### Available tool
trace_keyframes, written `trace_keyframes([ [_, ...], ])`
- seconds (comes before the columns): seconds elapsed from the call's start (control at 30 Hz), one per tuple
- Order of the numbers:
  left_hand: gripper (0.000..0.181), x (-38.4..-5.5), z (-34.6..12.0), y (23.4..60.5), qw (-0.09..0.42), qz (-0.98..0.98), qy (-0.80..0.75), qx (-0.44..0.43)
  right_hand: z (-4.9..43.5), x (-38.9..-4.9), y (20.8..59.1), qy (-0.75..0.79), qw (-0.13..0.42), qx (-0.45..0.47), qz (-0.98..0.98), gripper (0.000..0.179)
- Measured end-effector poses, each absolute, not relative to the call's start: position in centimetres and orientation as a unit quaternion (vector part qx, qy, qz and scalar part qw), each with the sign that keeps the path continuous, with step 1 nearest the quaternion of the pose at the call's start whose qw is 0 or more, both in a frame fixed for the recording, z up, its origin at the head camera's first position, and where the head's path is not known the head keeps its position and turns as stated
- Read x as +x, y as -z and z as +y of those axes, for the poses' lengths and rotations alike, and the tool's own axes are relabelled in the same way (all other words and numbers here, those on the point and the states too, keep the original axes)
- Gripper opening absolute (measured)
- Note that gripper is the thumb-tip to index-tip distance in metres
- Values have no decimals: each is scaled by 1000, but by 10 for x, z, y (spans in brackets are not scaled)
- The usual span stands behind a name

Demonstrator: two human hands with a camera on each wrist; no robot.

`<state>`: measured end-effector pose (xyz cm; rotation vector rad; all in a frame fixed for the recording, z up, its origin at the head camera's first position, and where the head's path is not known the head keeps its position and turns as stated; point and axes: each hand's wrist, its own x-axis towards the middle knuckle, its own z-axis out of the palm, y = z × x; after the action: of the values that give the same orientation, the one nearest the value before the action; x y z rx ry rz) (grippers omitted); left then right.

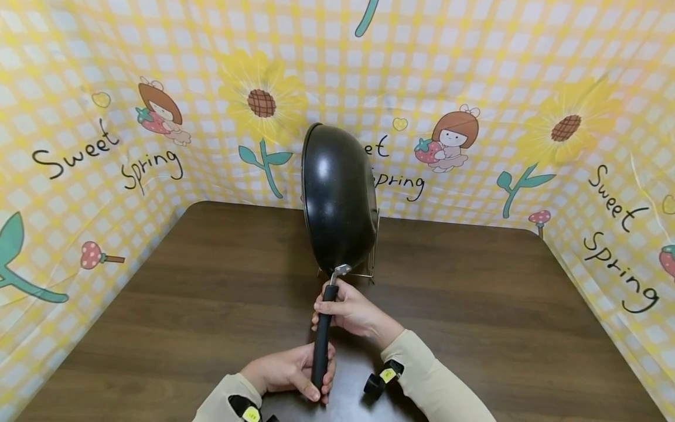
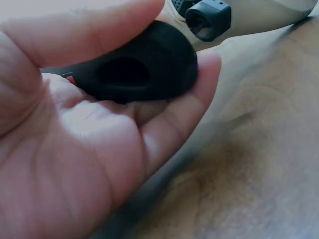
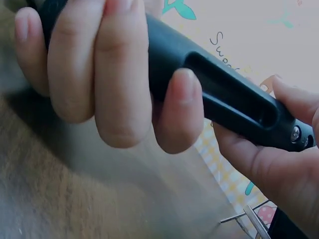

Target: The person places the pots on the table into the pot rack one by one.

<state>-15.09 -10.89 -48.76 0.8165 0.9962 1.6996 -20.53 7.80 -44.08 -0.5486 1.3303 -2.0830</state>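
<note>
A deep black wok is held on edge in the head view, its rounded outside facing me and its base to the right. Its black handle points toward me. My right hand grips the handle close to the metal bracket. Lower down, my left hand holds the handle's end, thumb along one side and fingers curled around the other. The left wrist view shows the handle's rounded tip between thumb and fingers. A thin wire rack stands behind the wok, mostly hidden by it.
The brown wooden table carries the rack. Yellow checked cloth with printed flowers and figures walls off the back and both sides. Each sleeve has a black wrist strap with a small camera.
</note>
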Motion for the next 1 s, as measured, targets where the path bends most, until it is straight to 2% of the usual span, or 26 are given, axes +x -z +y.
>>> trace_keyframes([
  [0.57, 53, -150, -112, 483, 494, 444, -682, 306, 82, -210, 444, 771, 330, -224, 497, 18],
  [0.73, 47, -148, -111, 481, 472, 460, -704, 266, 85, -211, 445, 767, 341, -226, 494, 16],
  [0.87, 46, -148, -109, 480, 445, 465, -725, 246, 89, -212, 442, 764, 341, -219, 503, 22],
  [1.0, 42, -150, -111, 479, 441, 463, -729, 246, 97, -214, 440, 753, 336, -223, 520, 35],
])
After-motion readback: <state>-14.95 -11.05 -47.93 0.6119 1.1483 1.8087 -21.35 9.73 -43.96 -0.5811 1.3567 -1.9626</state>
